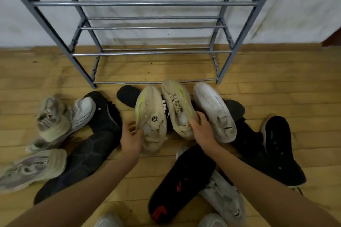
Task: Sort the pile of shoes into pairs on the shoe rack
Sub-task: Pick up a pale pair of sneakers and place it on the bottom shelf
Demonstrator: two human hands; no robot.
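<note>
Two matching beige sneakers with neon-yellow stripes lie side by side in front of the rack. My left hand point(130, 139) grips the side of the left beige sneaker point(150, 116). My right hand point(202, 129) grips the heel opening of the right beige sneaker point(177, 107). The grey metal shoe rack point(147, 3) stands against the white wall, and no shoes sit on its bar shelves. Around my hands, several other shoes are scattered on the wooden floor.
A white sneaker point(215, 111) lies right of the beige pair. Black shoes point(282, 149) lie at the right, a black-and-red one point(177, 184) at bottom centre. Dark shoes point(88, 143) and pale grey sneakers point(33, 168) lie at left. A black insole point(128, 96) lies by the rack.
</note>
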